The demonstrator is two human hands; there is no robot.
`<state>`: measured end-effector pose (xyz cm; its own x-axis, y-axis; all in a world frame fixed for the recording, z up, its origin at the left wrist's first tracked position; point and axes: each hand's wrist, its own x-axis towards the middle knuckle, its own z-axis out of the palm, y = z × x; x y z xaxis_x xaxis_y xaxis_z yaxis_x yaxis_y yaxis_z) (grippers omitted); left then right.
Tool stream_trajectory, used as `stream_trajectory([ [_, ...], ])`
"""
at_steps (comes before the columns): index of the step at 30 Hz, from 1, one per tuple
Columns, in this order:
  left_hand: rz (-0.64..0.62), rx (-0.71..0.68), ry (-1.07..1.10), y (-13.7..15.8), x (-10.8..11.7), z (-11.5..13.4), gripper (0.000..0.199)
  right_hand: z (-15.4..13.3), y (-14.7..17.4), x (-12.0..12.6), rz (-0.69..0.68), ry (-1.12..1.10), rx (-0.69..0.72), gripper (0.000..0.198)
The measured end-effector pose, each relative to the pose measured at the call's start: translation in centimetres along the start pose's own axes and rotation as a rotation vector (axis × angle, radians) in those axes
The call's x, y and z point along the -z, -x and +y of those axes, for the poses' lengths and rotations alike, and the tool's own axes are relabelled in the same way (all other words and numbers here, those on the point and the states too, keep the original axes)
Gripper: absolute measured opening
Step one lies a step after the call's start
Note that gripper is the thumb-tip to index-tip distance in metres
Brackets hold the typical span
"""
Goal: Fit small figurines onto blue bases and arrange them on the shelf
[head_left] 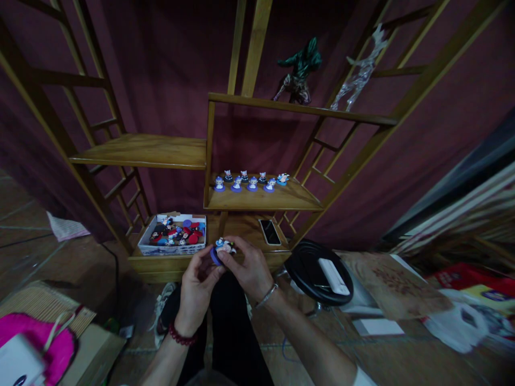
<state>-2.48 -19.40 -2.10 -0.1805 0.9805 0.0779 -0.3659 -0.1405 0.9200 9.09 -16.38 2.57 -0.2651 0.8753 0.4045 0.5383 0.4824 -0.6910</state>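
Note:
Between my two hands, above my knees, is a small figurine [225, 246] in white and blue on a round purple base. My left hand [196, 284] pinches the base from the left. The thumb and fingers of my right hand [250, 268] close on the figurine's body from the right. Ahead, several similar small figurines [252, 184] stand upright in two rows on the middle wooden shelf [261, 201]. To the left on the lowest shelf is a cardboard box [173, 250] filled with a jumble of red, black and blue figurines.
A phone [270, 232] lies on the lowest shelf. Higher up stand a green hooded statue [301, 69] and a clear wrapped figure [359, 75]. A black round stool [309, 268] bears a white box [333, 276]. A pink item [60, 348] lies at lower left.

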Motion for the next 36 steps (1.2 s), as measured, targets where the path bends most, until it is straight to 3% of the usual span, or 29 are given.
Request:
stream_trajectory([
  [25, 0.013, 0.097, 0.206, 0.1, 0.1, -0.2, 0.037, -0.1, -0.6, 1.1, -0.109, -0.105, 0.116, 0.024],
  [36, -0.052, 0.154, 0.352, 0.3, -0.2, 0.0, 0.036, -0.4, -0.5, 1.6, -0.138, -0.063, 0.1, 0.031],
])
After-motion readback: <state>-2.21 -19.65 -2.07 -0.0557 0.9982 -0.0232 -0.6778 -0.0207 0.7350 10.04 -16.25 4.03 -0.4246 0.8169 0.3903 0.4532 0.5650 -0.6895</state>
